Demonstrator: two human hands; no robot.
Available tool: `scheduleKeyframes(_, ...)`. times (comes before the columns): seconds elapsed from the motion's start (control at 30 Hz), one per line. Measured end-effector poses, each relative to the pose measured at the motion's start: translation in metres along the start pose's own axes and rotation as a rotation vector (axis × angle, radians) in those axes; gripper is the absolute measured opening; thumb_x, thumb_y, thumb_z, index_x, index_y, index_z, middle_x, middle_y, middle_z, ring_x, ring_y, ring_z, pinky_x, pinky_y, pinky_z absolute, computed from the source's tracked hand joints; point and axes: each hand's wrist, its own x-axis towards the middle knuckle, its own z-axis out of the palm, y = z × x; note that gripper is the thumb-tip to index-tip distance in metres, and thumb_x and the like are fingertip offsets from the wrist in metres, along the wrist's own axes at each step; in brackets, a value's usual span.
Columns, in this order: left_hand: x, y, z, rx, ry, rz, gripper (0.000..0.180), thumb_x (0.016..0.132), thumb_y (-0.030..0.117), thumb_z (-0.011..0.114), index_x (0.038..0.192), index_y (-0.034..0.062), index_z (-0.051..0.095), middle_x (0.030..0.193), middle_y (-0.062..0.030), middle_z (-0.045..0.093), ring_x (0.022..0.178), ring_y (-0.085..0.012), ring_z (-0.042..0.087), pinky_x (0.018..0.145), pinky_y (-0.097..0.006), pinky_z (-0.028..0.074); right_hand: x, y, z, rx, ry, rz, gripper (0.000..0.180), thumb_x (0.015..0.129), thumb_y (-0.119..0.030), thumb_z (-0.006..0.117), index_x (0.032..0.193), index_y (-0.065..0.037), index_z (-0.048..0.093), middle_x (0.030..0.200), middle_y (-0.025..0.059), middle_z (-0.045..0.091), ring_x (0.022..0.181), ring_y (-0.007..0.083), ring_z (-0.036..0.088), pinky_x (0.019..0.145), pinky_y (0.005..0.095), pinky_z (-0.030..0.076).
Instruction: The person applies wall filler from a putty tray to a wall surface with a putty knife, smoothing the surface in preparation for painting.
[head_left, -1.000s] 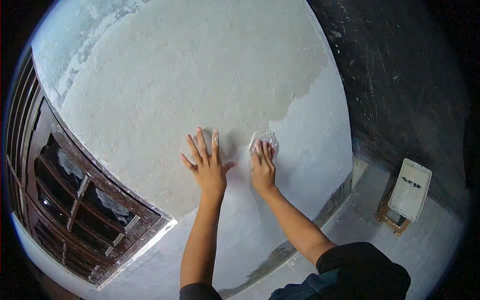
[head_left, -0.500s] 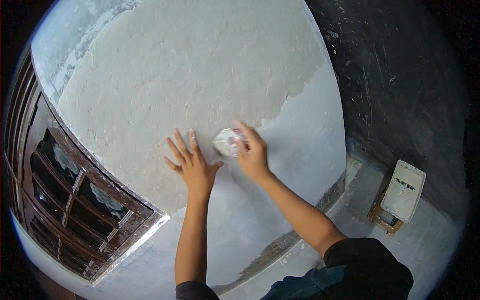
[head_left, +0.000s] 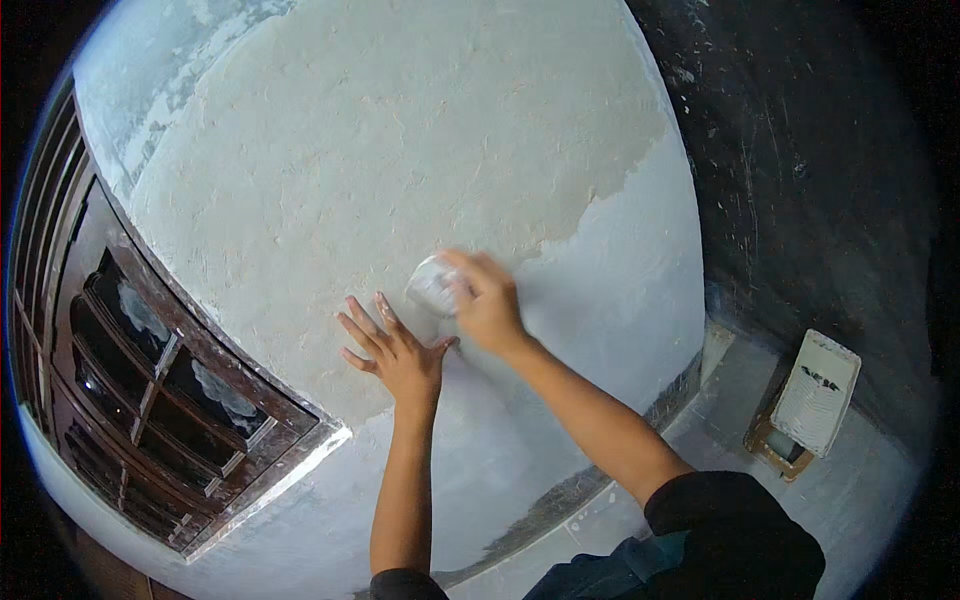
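In front of me stands a wall [head_left: 350, 150] with a large pale grey-beige patch, and smoother bluish-white surface below and to the right of it. My left hand [head_left: 408, 365] lies against the wall near the patch's lower edge, fingers spread, holding nothing. Just up and to the right, my right hand [head_left: 490, 308] grips a flat, whitish piece [head_left: 430, 287] and presses it to the wall. Motion smears this piece and the fingers on it; whether it is folded paper, cloth or a pad I cannot tell.
A dark wooden window frame [head_left: 150, 390] with dark panes is set in the wall at the left. At right, a white paint tray [head_left: 818, 390] rests over a brown wooden frame [head_left: 765, 440] on the grey floor [head_left: 690, 440]. A dark wall [head_left: 800, 200] rises behind the tray.
My right hand has slid the whitish piece leftward across the wall, closer to my left hand. My left hand sits slightly lower, still spread. The whole view has shifted a little.
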Motion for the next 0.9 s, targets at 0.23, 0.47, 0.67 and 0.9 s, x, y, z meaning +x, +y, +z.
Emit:
scheduleKeyframes(0.23,-0.007,-0.004,0.003,0.014,0.018,-0.037,0.127,0.05,0.05,0.084,0.147,0.0085,0.014,0.153,-0.0241,0.006,0.142,-0.0429,0.002,0.106,-0.062,-0.004,0.023,0.007,-0.009,-0.116,0.087,0.088,0.032,0.077,0.007,0.058,0.107,-0.002,0.062,0.098,0.0159,0.065,0.09,0.025,0.064,0.075,0.033,0.051)
scheduleKeyframes(0.47,-0.01,0.0,0.0,-0.014,0.02,-0.022,0.116,0.055,0.044,0.084,0.146,0.0106,0.02,0.154,-0.0224,0.006,0.142,-0.0415,0.005,0.106,-0.062,-0.002,0.032,0.002,-0.005,-0.06,-0.029,0.257,0.033,0.079,0.01,0.053,0.109,0.0,0.062,0.104,0.0167,0.064,0.089,0.0244,0.065,0.075,0.0328,0.052)
scheduleKeyframes(0.67,-0.008,0.004,0.0,-0.006,-0.017,0.055,0.111,0.054,0.034,0.086,0.144,0.0134,0.025,0.154,-0.0213,0.009,0.142,-0.0416,0.007,0.106,-0.062,-0.001,-0.001,-0.011,-0.011,-0.05,-0.264,0.078,0.031,0.081,0.008,0.053,0.111,0.002,0.06,0.106,0.0138,0.064,0.082,0.0207,0.065,0.073,0.0312,0.052)
scheduleKeyframes(0.9,0.004,0.013,-0.005,0.107,-0.007,0.179,0.118,0.05,0.033,0.088,0.146,0.0154,0.022,0.154,-0.0182,0.007,0.143,-0.0389,0.004,0.106,-0.062,0.005,0.008,0.06,-0.065,-0.258,0.296,0.125,0.03,0.083,0.004,0.055,0.111,-0.001,0.06,0.103,0.0133,0.065,0.087,0.021,0.064,0.078,0.0305,0.05)
